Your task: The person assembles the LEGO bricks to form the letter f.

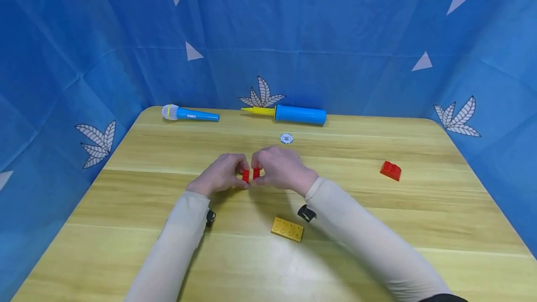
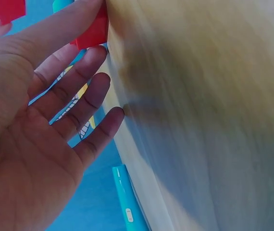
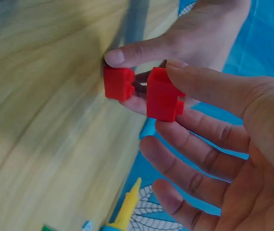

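Near the middle of the table, my left hand (image 1: 220,174) pinches a small red toy brick (image 1: 245,176) between thumb and fingers. Facing it, my right hand (image 1: 285,170) pinches a second red brick (image 1: 256,174). In the right wrist view, the left hand's brick (image 3: 118,83) is down by the wood with its studs towards the right hand's brick (image 3: 158,98), and a narrow gap parts the two. The other fingers of the right hand spread loosely below its brick. Closer to me lies a yellow brick (image 1: 287,229) with several studs.
A sloped red brick (image 1: 391,170) lies at the right of the wooden table (image 1: 419,227). Beyond the hands is a round chip (image 1: 286,138) marked 10. Along the back edge are a blue toy microphone (image 1: 197,114) and a blue and yellow hand pump (image 1: 300,114), before a blue curtain (image 1: 356,27).
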`<state>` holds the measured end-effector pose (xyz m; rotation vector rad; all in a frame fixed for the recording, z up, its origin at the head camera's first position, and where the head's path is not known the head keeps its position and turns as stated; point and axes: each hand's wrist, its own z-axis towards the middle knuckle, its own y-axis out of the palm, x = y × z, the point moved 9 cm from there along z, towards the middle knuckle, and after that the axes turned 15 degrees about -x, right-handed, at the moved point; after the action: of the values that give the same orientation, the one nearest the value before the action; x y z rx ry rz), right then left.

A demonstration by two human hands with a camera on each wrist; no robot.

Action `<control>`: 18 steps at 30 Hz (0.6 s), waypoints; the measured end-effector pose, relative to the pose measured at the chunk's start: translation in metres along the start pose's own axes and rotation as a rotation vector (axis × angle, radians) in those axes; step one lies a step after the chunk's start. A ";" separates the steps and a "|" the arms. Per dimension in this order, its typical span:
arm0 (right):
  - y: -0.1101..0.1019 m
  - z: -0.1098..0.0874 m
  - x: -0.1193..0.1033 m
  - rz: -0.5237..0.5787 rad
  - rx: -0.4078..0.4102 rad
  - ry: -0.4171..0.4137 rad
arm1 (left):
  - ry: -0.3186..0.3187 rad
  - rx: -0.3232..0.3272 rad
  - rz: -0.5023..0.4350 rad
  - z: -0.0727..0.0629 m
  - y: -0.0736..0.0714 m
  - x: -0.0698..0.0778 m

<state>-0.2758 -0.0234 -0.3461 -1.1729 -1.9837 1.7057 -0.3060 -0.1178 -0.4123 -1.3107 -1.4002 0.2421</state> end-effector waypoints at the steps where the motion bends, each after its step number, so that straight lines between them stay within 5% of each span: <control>1: 0.002 0.002 0.000 0.012 -0.004 -0.001 | 0.006 0.003 0.002 0.000 0.000 0.000; 18: 0.012 0.024 -0.004 0.008 0.001 -0.026 | 0.003 0.015 0.004 0.001 0.000 -0.007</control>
<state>-0.2849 -0.0431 -0.3622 -1.1652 -1.9955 1.7339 -0.3085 -0.1233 -0.4165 -1.3010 -1.3905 0.2530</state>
